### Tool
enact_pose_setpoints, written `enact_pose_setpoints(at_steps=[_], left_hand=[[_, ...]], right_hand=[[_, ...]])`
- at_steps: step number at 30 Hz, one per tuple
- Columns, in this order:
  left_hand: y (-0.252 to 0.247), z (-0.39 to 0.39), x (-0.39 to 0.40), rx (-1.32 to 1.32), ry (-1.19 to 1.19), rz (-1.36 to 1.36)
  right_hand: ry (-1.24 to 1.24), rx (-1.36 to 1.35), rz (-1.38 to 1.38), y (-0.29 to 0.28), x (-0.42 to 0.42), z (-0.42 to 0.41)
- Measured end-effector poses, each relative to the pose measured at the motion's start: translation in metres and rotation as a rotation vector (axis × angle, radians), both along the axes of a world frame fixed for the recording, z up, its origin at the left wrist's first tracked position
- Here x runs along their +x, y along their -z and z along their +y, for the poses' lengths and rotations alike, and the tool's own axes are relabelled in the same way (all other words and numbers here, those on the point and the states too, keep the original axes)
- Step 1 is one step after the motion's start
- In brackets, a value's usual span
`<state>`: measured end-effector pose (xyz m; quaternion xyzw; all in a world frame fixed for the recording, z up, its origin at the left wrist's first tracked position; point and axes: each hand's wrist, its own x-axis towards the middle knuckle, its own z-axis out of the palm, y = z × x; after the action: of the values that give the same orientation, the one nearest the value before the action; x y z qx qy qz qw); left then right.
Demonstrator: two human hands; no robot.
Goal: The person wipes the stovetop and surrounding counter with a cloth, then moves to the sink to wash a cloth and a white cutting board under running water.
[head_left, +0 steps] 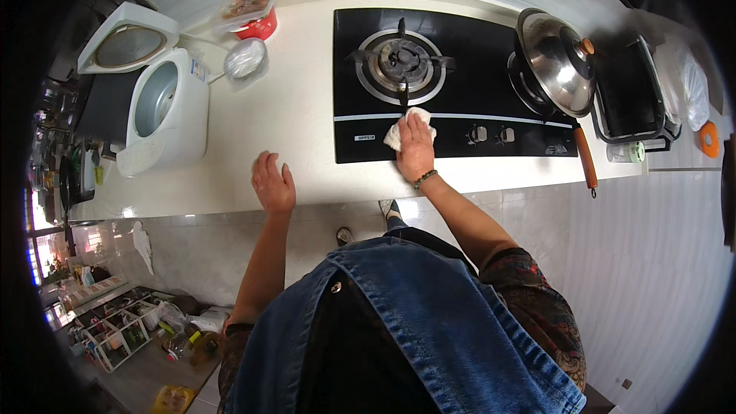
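Note:
My right hand (415, 148) presses a white cloth (393, 137) flat against the front strip of a black glass gas cooktop (471, 69), left of two control knobs (491, 134). A beaded bracelet circles that wrist. Just behind the cloth is the left burner (402, 60), its pan support bare. My left hand (273, 184) rests on or hovers just over the pale countertop (287, 109), fingers somewhat apart and holding nothing. On the right burner sits a wok with a domed steel lid (552, 63), its wooden handle (585, 161) reaching past the counter's front edge.
A white rice cooker (190, 109) stands at left with its lid raised. Behind it are a red bowl (259, 26) under a plastic-covered container and a plastic-wrapped bowl (245, 58). A black tray (629, 89) lies right of the wok, near a green-lidded jar (635, 152).

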<state>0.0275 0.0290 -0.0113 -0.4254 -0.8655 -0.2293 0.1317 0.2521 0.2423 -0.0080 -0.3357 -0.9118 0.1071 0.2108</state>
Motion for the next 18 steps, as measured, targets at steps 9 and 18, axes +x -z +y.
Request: enact_pose_setpoints(at_steps=[9, 18], left_hand=[[-0.002, 0.004, 0.004, -0.079, -0.080, -0.040], [-0.006, 0.006, 0.004, -0.113, -0.052, -0.038]], right_hand=[[-0.298, 0.080, -0.020, 0.020, -0.017, -0.038], [-0.795, -0.065, 0.069, 0.004, -0.069, -0.020]])
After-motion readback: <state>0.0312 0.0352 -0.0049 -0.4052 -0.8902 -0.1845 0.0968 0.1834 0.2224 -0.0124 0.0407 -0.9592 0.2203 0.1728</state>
